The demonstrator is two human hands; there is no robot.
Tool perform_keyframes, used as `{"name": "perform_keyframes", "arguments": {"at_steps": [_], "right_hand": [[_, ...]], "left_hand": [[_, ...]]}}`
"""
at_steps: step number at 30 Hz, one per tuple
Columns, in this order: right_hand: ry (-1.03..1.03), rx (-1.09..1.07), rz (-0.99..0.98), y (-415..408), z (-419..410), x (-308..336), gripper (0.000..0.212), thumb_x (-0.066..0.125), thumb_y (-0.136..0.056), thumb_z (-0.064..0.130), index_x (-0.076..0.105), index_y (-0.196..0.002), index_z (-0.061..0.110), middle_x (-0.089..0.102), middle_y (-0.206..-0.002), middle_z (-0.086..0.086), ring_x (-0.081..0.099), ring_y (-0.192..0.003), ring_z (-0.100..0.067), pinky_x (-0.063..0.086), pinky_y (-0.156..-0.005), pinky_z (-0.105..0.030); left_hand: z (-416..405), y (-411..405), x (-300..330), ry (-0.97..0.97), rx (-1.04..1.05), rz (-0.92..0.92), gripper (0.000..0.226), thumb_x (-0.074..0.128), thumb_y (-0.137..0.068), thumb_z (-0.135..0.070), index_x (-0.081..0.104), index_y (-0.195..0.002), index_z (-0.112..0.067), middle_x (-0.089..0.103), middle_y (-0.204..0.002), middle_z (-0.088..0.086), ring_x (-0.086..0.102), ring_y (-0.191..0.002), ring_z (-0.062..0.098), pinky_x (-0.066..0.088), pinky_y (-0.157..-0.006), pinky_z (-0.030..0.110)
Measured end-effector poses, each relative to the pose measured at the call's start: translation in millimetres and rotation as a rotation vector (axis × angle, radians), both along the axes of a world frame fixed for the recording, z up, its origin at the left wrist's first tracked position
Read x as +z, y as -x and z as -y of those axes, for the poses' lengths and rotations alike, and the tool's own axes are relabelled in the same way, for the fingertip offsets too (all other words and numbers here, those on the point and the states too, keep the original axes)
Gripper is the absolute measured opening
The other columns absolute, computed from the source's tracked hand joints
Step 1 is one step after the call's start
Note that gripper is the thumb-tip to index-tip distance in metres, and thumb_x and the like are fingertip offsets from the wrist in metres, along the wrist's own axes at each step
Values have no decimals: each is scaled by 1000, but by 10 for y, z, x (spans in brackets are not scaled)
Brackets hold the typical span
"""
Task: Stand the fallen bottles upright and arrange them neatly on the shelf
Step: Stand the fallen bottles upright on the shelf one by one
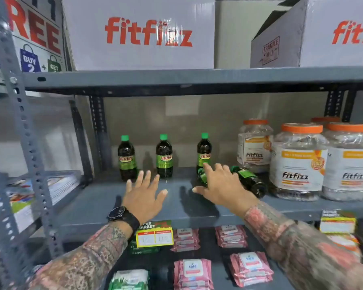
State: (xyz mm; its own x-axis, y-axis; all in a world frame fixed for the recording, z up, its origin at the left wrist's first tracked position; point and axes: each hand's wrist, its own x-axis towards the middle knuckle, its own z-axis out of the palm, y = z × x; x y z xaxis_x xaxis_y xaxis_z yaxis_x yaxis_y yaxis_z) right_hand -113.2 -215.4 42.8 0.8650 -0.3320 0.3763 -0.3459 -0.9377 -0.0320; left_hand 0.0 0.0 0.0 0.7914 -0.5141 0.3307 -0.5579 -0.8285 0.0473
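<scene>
Three dark bottles with green caps stand upright at the back of the grey shelf point(105, 197): one at the left point(126, 159), one in the middle point(164, 156), one at the right point(204, 152). A fallen bottle point(250, 181) lies on its side to the right, its cap pointing left. Another green-labelled bottle point(202, 177) lies partly hidden under my right hand point(222, 183), which spreads over both fallen bottles with fingers apart, not closed on either. My left hand point(144, 193) hovers open over the shelf, in front of the left and middle bottles.
Big clear jars with orange lids point(298, 162) crowd the right end of the shelf, touching the fallen bottle's base. White cartons point(138, 32) sit on the shelf above. Pink and green wipe packs point(192, 271) fill the shelf below. Booklets point(40, 189) lie at the left.
</scene>
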Motion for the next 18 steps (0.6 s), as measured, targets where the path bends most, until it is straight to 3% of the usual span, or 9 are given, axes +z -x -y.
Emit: {"name": "perform_keyframes", "arguments": {"at_steps": [3, 6, 12, 18], "right_hand": [[62, -90, -82, -220, -31, -58, 84, 59, -82, 77, 51, -140, 17, 57, -137, -12, 51, -131, -37, 37, -107, -55], [121, -167, -114, -393, -64, -85, 87, 65, -78, 76, 55, -137, 12, 59, -132, -11, 55, -125, -34, 42, -101, -49], [208, -316, -203, -662, -104, -198, 78, 60, -90, 62, 49, -141, 4, 57, -127, -15, 56, -115, -33, 50, -89, -42], [134, -222, 15, -683, -68, -353, 60, 60, -94, 40, 46, -140, 5, 59, -126, -16, 57, -115, -34, 48, -90, -43]], "left_hand": [[16, -157, -141, -79, 54, -244, 70, 20, -103, -54, 15, -162, -18, 4, -173, 6, -1, -160, 25, 4, -127, 56], [28, -247, -219, -89, 70, -334, 70, 18, -104, -53, 15, -162, -14, 6, -173, 6, 2, -160, 24, 1, -127, 55], [19, -273, -277, -95, 62, -342, 73, 13, -102, -56, 9, -163, -15, 2, -173, 2, 0, -160, 20, -3, -127, 53], [-9, -269, -255, -100, 50, -354, 73, 12, -103, -56, 6, -163, -15, -1, -173, 2, -2, -160, 19, -4, -128, 52]]}}
